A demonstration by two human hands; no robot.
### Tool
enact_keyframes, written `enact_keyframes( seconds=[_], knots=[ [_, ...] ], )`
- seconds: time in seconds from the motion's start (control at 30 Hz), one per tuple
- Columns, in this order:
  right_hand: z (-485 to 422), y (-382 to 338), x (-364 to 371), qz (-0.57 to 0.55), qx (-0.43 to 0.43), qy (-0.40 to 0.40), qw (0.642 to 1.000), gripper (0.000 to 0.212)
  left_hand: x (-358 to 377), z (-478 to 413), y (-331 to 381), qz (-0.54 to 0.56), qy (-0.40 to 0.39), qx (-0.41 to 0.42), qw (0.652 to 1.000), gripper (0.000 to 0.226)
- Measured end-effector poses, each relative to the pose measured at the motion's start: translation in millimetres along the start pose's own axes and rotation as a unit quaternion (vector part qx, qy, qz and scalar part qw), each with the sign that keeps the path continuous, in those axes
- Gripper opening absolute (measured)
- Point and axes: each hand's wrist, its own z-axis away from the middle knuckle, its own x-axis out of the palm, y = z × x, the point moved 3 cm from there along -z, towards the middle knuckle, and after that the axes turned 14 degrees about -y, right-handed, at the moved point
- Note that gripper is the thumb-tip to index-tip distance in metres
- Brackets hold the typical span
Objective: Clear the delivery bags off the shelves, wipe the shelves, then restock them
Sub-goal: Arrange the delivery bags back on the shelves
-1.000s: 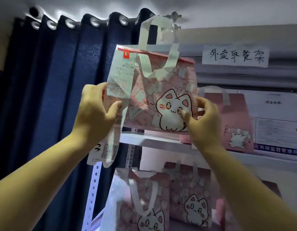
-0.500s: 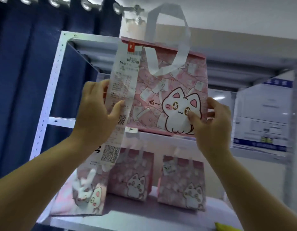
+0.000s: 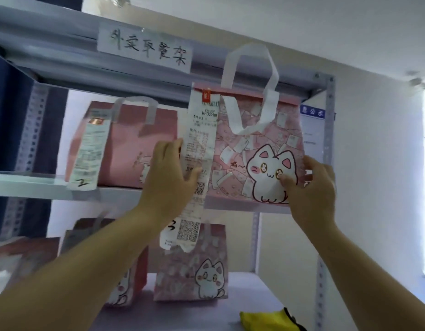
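Note:
I hold a pink cat-print delivery bag (image 3: 252, 142) with white handles by both sides, at the right end of the upper shelf (image 3: 20, 185). My left hand (image 3: 168, 173) grips its left edge, thumb over a long white receipt (image 3: 199, 149) hanging from the bag's top. My right hand (image 3: 311, 187) grips the right edge, thumb on the cat picture. A second pink bag (image 3: 139, 144) with its own receipt stands on the same shelf to the left.
On the lower shelf (image 3: 249, 297) stand more pink cat bags (image 3: 192, 266), one at the far left (image 3: 23, 261). A yellow cloth (image 3: 266, 318) lies at its front right. A handwritten paper label (image 3: 147, 46) hangs on the top rail. White wall at the right.
The view has swung right along the rack while both hands carried the bag rightward, from the left end near the blue curtain to the right end of the upper shelf.

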Motion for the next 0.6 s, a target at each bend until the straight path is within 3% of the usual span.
enact_keyframes(
  seconds=[0.23,0.6],
  knots=[
    [-28,51,25,0.027,0.035,-0.033,0.998,0.058,57,-27,-37,-0.008,-0.065,-0.030,0.997,0.053],
    [-65,87,69,0.072,0.084,-0.104,0.988,0.051,85,-51,-70,-0.031,-0.071,-0.044,0.996,0.057]
  ],
)
